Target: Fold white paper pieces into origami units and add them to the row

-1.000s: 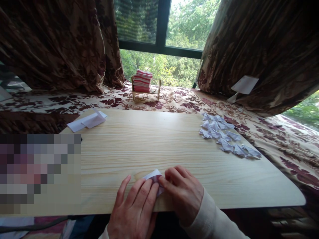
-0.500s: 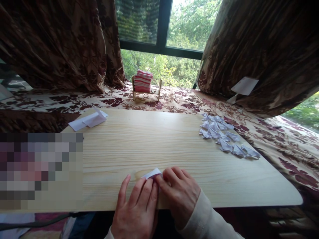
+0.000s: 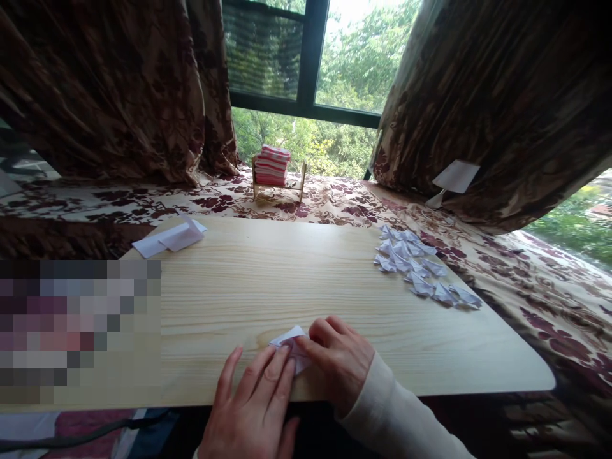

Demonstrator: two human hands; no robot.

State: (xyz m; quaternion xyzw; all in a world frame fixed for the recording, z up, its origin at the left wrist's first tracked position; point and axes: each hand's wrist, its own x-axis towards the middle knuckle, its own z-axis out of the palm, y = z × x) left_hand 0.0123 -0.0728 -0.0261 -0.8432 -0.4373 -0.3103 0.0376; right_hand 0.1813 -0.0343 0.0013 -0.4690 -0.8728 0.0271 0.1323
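A small folded white paper piece point(image 3: 289, 340) lies near the front edge of a light wooden board point(image 3: 296, 280). My left hand point(image 3: 253, 405) rests on its near side with fingers stretched flat over it. Fingers of my right hand point(image 3: 340, 362) are curled and pressed together on the paper's right side. Most of the paper is hidden under the fingers.
Several finished folded paper pieces point(image 3: 421, 268) lie in a heap at the board's right back. Loose white paper slips point(image 3: 169, 237) lie at the left back corner. A small wooden rack with striped cloth point(image 3: 275, 171) stands by the window. Floral fabric surrounds the board.
Both hands stayed on the paper and shifted slightly; more of the folded paper's point shows between them. The camera tilted a little, so the scene slid left and down.
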